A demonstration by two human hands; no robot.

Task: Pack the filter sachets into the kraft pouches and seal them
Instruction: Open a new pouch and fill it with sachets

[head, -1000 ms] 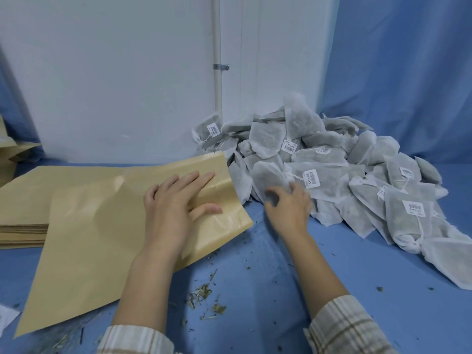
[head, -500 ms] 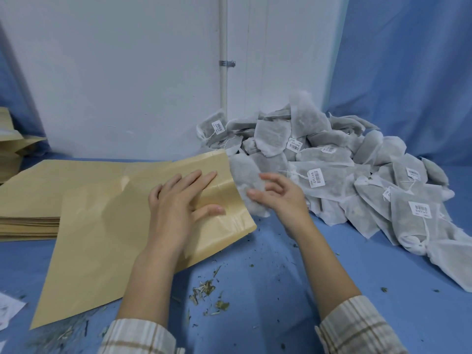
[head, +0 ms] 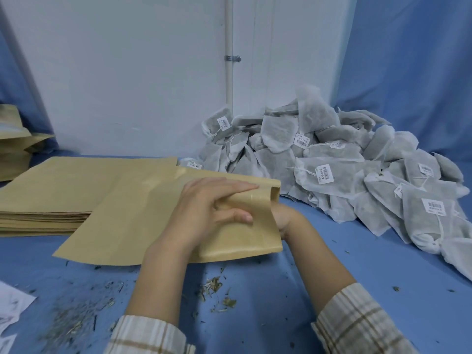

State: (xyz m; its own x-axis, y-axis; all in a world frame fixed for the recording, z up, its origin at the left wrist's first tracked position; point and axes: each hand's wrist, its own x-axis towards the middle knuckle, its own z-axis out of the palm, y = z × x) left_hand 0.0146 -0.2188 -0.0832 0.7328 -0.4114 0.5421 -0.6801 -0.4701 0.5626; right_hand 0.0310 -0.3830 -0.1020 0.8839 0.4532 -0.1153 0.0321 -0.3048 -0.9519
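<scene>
A flat kraft pouch [head: 127,226] lies on the blue table with its mouth turned to the right. My left hand [head: 209,210] rests on top of it and grips the upper lip, holding the mouth open. The fingers of my right hand [head: 284,217] are pushed inside the pouch and hidden; only the heel and wrist show. The sachet it carried is out of sight. A big pile of grey-white filter sachets [head: 332,162] with barcode tags sits behind and to the right.
A stack of flat kraft pouches [head: 63,190] lies at the left under the open pouch's far end. Standing kraft pouches [head: 15,149] are at the far left edge. Herb crumbs [head: 214,290] and white paper scraps [head: 12,305] litter the near table.
My right hand took a sachet from the pile and moved left into the pouch's mouth. My left hand went from lying flat on the pouch to lifting its upper lip.
</scene>
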